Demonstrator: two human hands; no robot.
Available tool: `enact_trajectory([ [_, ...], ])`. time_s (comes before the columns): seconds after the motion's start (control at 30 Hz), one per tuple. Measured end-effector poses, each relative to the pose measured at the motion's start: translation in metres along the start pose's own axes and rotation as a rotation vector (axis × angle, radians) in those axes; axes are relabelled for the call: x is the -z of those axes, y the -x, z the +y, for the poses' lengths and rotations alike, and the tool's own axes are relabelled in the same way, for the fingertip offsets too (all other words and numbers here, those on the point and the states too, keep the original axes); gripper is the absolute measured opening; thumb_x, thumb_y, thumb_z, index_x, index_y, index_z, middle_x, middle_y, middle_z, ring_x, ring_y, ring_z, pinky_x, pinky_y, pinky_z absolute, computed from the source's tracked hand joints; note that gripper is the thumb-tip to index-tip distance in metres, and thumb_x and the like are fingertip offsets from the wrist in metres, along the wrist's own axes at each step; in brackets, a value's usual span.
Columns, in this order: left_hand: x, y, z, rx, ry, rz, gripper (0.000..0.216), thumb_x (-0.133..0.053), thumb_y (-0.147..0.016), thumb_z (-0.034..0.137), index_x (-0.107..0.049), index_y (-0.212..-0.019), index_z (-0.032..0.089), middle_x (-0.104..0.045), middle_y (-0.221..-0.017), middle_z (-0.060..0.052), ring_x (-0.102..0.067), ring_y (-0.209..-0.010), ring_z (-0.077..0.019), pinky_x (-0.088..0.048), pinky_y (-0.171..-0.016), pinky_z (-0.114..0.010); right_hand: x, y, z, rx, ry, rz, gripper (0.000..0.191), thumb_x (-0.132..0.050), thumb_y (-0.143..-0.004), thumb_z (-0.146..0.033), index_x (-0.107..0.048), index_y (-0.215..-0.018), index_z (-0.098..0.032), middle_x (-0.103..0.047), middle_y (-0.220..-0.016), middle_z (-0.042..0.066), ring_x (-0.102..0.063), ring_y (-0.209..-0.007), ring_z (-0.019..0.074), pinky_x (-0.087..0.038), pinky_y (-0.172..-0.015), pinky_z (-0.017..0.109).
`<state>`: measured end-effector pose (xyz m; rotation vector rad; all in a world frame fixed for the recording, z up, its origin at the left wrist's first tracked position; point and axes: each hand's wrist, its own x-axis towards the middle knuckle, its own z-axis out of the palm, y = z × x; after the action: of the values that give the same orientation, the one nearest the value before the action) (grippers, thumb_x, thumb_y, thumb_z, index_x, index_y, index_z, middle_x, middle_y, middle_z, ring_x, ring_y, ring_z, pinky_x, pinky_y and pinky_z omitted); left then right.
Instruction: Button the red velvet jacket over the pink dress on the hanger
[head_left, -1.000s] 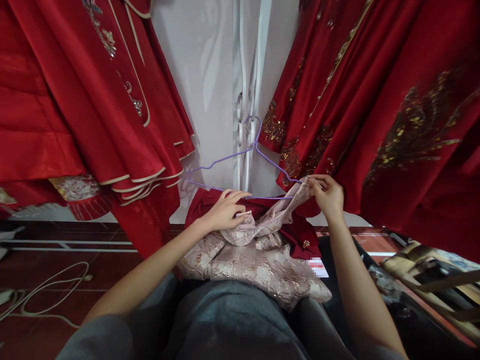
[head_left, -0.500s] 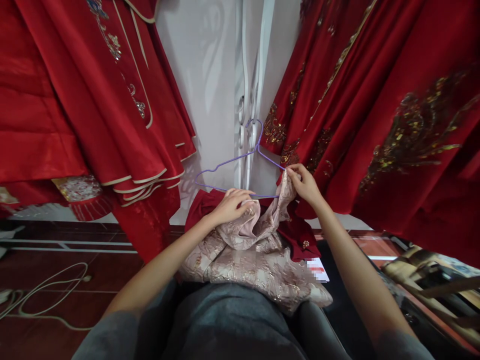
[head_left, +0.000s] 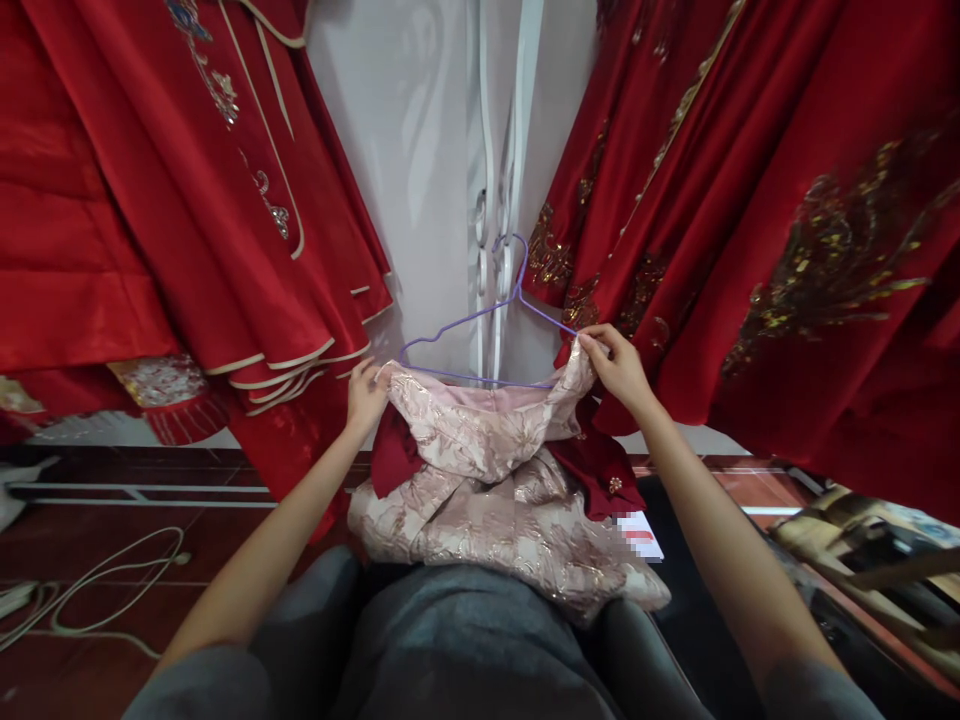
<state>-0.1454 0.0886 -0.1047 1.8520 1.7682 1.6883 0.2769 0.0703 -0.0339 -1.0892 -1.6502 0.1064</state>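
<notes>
A pale pink brocade garment with dark red trim lies across my lap. My left hand is closed on its left top corner. At the right top corner my right hand pinches the cloth, right at the right arm of a purple wire hanger. Between my hands the garment's top edge is stretched out flat, just below the hanger's bottom wire. The hanger's hook points up in front of a white door. A small tag hangs at the garment's right side.
Red embroidered robes hang close on the left, and more red robes on the right. A white door stands straight ahead. White cables lie on the dark red floor at left. Boxes and clutter sit at lower right.
My left hand moved left from the bunched middle of the garment to its left corner. The cloth's top edge, crumpled before, is now pulled out wide along the hanger. My right hand shifted slightly left.
</notes>
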Motion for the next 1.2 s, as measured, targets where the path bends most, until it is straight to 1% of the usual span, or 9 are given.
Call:
enact_trajectory([
  [0.1, -0.001, -0.006, -0.007, 0.072, 0.041, 0.000, 0.030, -0.052, -0.085, 0.045, -0.066, -0.082, 0.018, -0.056, -0.124, -0.010, -0.051, -0.120, -0.0265, -0.036, -0.108, -0.042, 0.001, 0.000, -0.001, 0.003, 0.006, -0.008, 0.031, -0.050, -0.087, -0.048, -0.064, -0.095, -0.021, -0.069, -0.089, 0.003, -0.062, -0.083, 0.0191, -0.047, -0.077, 0.030],
  [0.27, 0.005, -0.001, 0.001, -0.007, 0.067, 0.045, 0.034, -0.049, -0.087, 0.047, -0.067, -0.085, 0.018, -0.057, -0.121, -0.010, -0.054, -0.117, -0.0241, -0.038, -0.107, -0.039, 0.003, 0.002, -0.004, 0.004, 0.073, 0.016, 0.032, -0.050, -0.088, -0.049, -0.064, -0.097, -0.021, -0.068, -0.082, 0.002, -0.060, -0.072, 0.0171, -0.045, -0.072, 0.029],
  [0.5, 0.001, -0.012, 0.033, -0.108, 0.175, 0.057, 0.041, -0.047, -0.088, 0.051, -0.069, -0.093, 0.016, -0.062, -0.116, -0.011, -0.056, -0.114, -0.0219, -0.040, -0.105, -0.037, 0.006, 0.001, -0.007, 0.010, 0.045, -0.004, 0.033, -0.051, -0.087, -0.050, -0.065, -0.093, -0.021, -0.066, -0.078, 0.002, -0.057, -0.068, 0.0167, -0.044, -0.067, 0.028],
  [0.57, -0.005, -0.020, 0.054, -0.181, 0.193, 0.000, 0.042, -0.047, -0.088, 0.051, -0.070, -0.093, 0.016, -0.063, -0.115, -0.011, -0.057, -0.112, -0.0213, -0.041, -0.104, -0.036, 0.006, 0.001, -0.005, 0.001, 0.032, -0.012, 0.032, -0.052, -0.086, -0.050, -0.064, -0.093, -0.021, -0.065, -0.076, 0.001, -0.056, -0.067, 0.0162, -0.043, -0.066, 0.027],
  [0.73, -0.010, -0.033, 0.111, -0.325, 0.119, -0.337, 0.042, -0.044, -0.091, 0.049, -0.069, -0.102, 0.017, -0.071, -0.103, -0.006, -0.064, -0.094, -0.0205, -0.049, -0.086, -0.030, 0.004, 0.001, -0.002, -0.014, 0.011, -0.037, 0.032, -0.051, -0.087, -0.050, -0.063, -0.095, -0.022, -0.063, -0.074, 0.000, -0.054, -0.065, 0.0153, -0.043, -0.065, 0.027],
  [0.83, -0.002, -0.043, 0.122, -0.381, -0.037, -0.454, 0.043, -0.046, -0.090, 0.052, -0.068, -0.108, 0.019, -0.072, -0.100, -0.004, -0.065, -0.089, -0.0210, -0.048, -0.079, -0.028, 0.006, 0.000, -0.002, 0.000, 0.015, -0.073, 0.032, -0.050, -0.088, -0.050, -0.062, -0.097, -0.021, -0.065, -0.080, 0.002, -0.056, -0.071, 0.0164, -0.044, -0.068, 0.027],
  [1.0, 0.005, -0.049, 0.078, -0.190, -0.071, -0.498, 0.056, -0.028, -0.093, 0.057, -0.066, -0.096, 0.016, -0.072, -0.083, -0.006, -0.068, -0.077, -0.0200, -0.050, -0.075, -0.028, 0.010, 0.000, -0.004, 0.016, 0.007, -0.114, 0.031, -0.050, -0.089, -0.047, -0.062, -0.099, -0.021, -0.067, -0.091, 0.004, -0.059, -0.077, 0.0185, -0.046, -0.071, 0.030],
  [1.1, 0.004, -0.027, 0.036, -0.040, -0.154, -0.511, 0.054, -0.020, -0.095, 0.050, -0.061, -0.104, 0.017, -0.072, -0.096, -0.009, -0.068, -0.088, -0.0210, -0.050, -0.082, -0.031, 0.010, -0.001, -0.003, 0.012, 0.025, -0.097, 0.030, -0.051, -0.089, -0.046, -0.062, -0.099, -0.021, -0.068, -0.091, 0.005, -0.060, -0.079, 0.0196, -0.046, -0.074, 0.031],
  [1.2, 0.004, 0.009, 0.005, 0.019, -0.463, -0.650, 0.055, -0.053, -0.081, 0.053, -0.056, -0.119, 0.014, -0.063, -0.121, -0.016, -0.061, -0.111, -0.0294, -0.046, -0.094, -0.037, 0.008, -0.002, -0.001, 0.024, 0.022, -0.093, 0.028, -0.051, -0.089, -0.045, -0.062, -0.098, -0.021, -0.068, -0.093, 0.005, -0.061, -0.082, 0.0201, -0.046, -0.076, 0.031],
])
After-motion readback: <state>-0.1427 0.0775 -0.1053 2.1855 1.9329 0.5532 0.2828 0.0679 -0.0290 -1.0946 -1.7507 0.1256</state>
